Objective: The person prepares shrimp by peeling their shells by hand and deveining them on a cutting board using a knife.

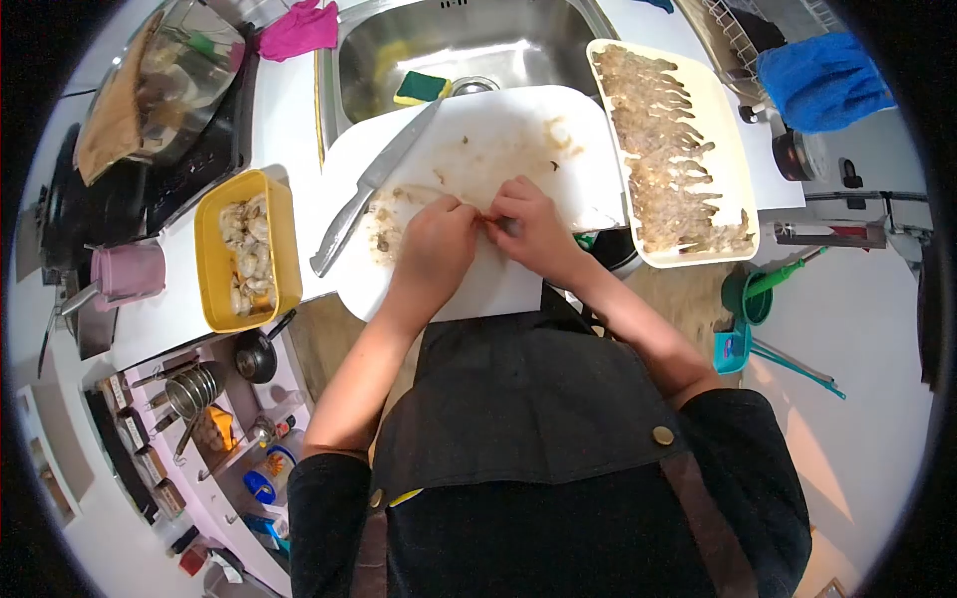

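Note:
Over the white cutting board point(488, 120), my left hand point(437, 244) and my right hand point(528, 229) meet with fingertips pinched together. Between them shows a small orange-brown bit of a shrimp point(485, 217), mostly hidden by the fingers. A large knife point(374, 179) lies slantwise on the board left of my hands, its blade tip toward the sink. Wet scraps point(384, 239) and brownish smears mark the board. To the left, a yellow container point(288, 249) holds peeled shrimp point(244, 239). On the right, a cream tray point(736, 149) carries rows of unpeeled shrimp point(658, 140).
Behind the board is a steel sink point(538, 50) with a green-and-yellow sponge point(422, 88). A pink cloth point(299, 30), a pink cup point(130, 271) and a stove point(199, 140) are at left. A blue towel point(825, 82) hangs at far right.

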### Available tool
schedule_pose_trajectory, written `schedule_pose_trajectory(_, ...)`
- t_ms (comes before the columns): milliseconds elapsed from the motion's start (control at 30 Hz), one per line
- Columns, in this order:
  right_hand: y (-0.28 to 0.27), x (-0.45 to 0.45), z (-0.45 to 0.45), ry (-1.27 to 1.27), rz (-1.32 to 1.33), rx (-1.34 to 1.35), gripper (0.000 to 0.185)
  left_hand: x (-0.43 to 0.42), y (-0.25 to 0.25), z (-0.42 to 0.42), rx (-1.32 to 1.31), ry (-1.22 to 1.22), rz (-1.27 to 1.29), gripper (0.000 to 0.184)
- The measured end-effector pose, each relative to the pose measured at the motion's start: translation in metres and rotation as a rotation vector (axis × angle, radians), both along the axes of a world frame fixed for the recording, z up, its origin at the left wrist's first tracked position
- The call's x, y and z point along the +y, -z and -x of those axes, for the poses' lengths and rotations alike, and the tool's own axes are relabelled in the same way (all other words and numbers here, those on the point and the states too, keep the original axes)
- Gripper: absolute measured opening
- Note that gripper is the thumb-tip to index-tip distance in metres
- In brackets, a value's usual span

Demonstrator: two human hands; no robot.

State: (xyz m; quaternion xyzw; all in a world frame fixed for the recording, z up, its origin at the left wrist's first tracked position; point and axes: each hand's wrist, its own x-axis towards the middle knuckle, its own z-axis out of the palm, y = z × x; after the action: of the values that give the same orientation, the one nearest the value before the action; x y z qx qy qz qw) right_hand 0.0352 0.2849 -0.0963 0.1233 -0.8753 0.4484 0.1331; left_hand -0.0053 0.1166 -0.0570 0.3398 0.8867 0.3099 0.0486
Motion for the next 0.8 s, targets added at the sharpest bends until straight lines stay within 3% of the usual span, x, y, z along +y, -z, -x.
schedule_pose_trajectory(367,-0.004,-0.010,-0.002,0.028,-0.064,0.007,0.014,0.001,0.001,-0.001,0.055,0.031,-0.010,0.006)
schedule_pose_trajectory(800,-0.003,-0.013,0.002,-0.001,-0.145,0.000,0.017,-0.005,0.004,0.006,0.040,0.070,-0.013,0.009)
